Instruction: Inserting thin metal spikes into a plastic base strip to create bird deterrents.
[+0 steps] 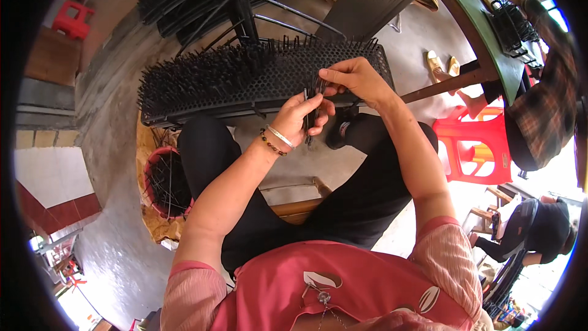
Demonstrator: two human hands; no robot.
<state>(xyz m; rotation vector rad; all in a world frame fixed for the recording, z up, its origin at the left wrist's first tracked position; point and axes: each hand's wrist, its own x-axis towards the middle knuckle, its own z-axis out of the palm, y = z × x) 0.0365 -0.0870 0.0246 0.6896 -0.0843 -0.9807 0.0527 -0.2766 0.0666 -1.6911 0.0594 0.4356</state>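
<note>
My left hand (301, 117) is closed around a small bundle of thin black sticks (311, 124) held upright over my lap. My right hand (352, 79) pinches the top of one stick from that bundle, just above the left hand. Right behind both hands lies a long black perforated board (358, 60) resting across my knees. Its left half is packed with upright black sticks (202, 76), and a sparse row stands along its far edge.
A red basket (164, 184) of loose black sticks sits on the floor at my left. More spiked boards (184, 0) are stacked beyond. A red plastic stool (474, 147) stands at right, where another person (545, 104) sits at a green table (484, 30).
</note>
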